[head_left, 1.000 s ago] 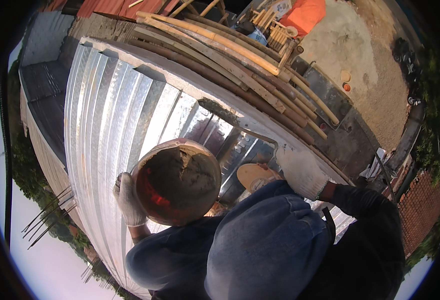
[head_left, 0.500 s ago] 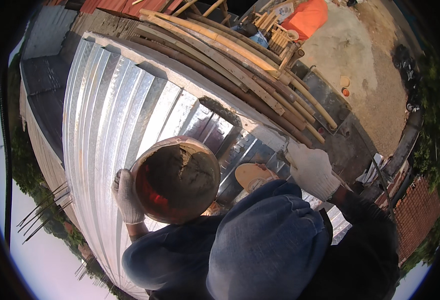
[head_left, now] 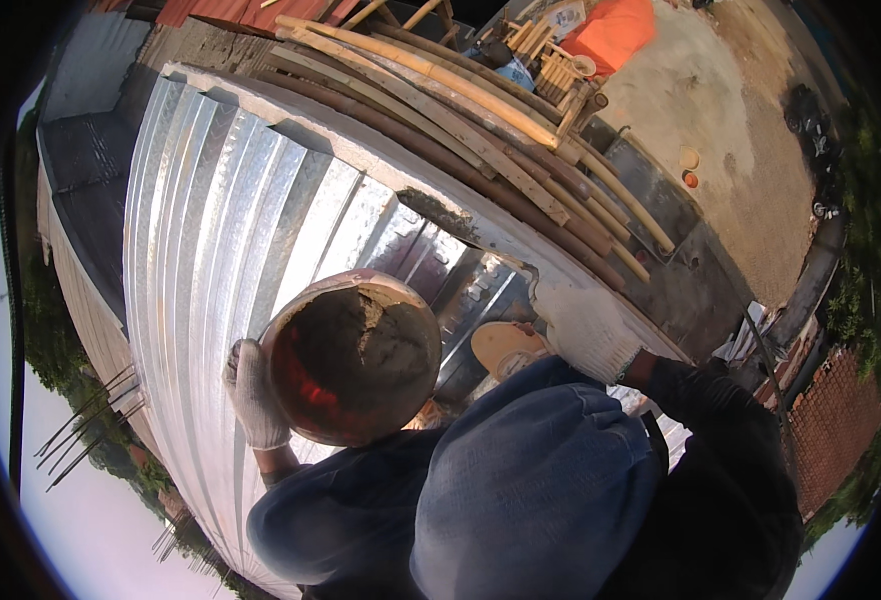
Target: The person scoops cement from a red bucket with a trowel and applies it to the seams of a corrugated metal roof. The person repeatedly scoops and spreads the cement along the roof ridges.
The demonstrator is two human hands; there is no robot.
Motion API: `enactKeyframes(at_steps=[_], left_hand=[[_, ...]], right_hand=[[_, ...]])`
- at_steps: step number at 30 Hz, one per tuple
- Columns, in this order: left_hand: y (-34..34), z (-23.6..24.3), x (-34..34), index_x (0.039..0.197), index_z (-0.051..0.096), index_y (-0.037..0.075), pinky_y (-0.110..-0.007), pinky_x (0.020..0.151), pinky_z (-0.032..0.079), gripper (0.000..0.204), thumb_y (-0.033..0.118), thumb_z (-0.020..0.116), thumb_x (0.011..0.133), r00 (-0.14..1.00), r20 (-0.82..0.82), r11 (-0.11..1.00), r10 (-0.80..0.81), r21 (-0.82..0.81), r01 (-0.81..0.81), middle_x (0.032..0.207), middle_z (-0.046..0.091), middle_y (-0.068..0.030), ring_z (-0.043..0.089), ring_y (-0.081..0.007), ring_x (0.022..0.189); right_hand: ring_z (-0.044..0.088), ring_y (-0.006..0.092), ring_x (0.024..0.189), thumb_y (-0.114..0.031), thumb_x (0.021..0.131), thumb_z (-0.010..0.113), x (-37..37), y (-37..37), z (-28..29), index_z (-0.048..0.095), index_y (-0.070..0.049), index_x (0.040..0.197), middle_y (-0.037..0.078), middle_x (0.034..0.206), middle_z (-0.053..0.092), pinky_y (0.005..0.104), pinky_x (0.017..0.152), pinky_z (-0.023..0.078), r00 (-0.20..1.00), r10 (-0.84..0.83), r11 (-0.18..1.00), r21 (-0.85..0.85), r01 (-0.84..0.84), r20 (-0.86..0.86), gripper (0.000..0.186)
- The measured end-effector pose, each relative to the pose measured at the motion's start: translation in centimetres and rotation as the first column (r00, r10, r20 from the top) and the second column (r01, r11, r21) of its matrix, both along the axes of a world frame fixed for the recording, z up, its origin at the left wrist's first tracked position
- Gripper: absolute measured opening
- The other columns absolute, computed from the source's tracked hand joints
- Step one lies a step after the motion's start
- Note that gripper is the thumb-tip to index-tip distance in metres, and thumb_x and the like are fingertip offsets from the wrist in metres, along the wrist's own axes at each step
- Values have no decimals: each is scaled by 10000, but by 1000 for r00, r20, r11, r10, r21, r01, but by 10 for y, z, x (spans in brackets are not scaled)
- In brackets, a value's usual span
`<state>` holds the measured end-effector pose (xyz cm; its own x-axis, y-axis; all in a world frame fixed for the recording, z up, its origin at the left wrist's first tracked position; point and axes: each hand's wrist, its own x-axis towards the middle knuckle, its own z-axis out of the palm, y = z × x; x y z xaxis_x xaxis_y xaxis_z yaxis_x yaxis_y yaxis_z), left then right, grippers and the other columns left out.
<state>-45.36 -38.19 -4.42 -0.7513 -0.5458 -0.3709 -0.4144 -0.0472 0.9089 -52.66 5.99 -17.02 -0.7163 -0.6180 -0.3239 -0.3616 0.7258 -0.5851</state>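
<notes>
A round bowl [head_left: 306, 390] with a reddish inner wall holds wet grey mortar [head_left: 386, 345]. My left hand [head_left: 253, 392], in a white knitted glove, grips its left side, with the fingers against the outer wall. The bowl is just in front of my knees. My right hand [head_left: 586, 325], gloved the same way, is curled low at the inner edge of the concrete ledge [head_left: 521, 240]. Whatever its fingers hold is hidden under the glove. Patchy mortar lies along the ledge's inner edge, beside a dark gap [head_left: 436, 212]. Below that hand shows a tan shoe [head_left: 506, 350].
Corrugated metal sheeting [head_left: 201, 200] spreads to the left and under me. Bamboo poles and boards [head_left: 461, 120] lie beyond the ledge. Farther down are an orange sheet [head_left: 616, 35] and sandy ground [head_left: 701, 90]. Rebar ends [head_left: 86, 415] stick out at left.
My right hand has moved left and nearer along the ledge's inner edge, toward the shoe. My left hand and the bowl stay almost where they were.
</notes>
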Motion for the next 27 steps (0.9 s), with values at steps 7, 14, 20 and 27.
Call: enactKeyframes(at_steps=[7,14,20,27], left_hand=[[-14,-9,6,919,647,109,-263,688,511,291,273,649,1160,998,20,999,54,-5,-54,880,671,29,589,-61,765],[-19,-6,9,930,642,112,-292,702,528,281,270,645,1162,1000,-7,997,-12,-77,11,898,683,25,606,-81,774],[-3,-3,-1,928,642,112,-298,725,536,275,259,646,1161,996,35,997,78,0,-78,919,691,18,616,-85,803],[-30,-12,12,925,645,112,-295,714,524,284,261,637,1165,999,30,999,35,20,-36,907,679,26,601,-86,785]], right_hand=[[755,384,930,-141,935,704,17,41,35,687,-67,1126,152,978,743,504,761,593,985,-53,973,230,14,163,206],[737,401,876,-198,936,704,-8,25,17,672,-61,1180,169,949,718,516,726,585,975,-191,981,64,185,116,281],[741,399,881,-215,925,714,-24,-7,-54,691,-49,1195,179,985,736,512,742,587,991,-130,955,-270,121,-16,318],[762,382,884,-197,894,770,-14,-21,-18,687,-69,1126,153,984,754,502,733,583,994,-80,996,-40,83,67,278]])
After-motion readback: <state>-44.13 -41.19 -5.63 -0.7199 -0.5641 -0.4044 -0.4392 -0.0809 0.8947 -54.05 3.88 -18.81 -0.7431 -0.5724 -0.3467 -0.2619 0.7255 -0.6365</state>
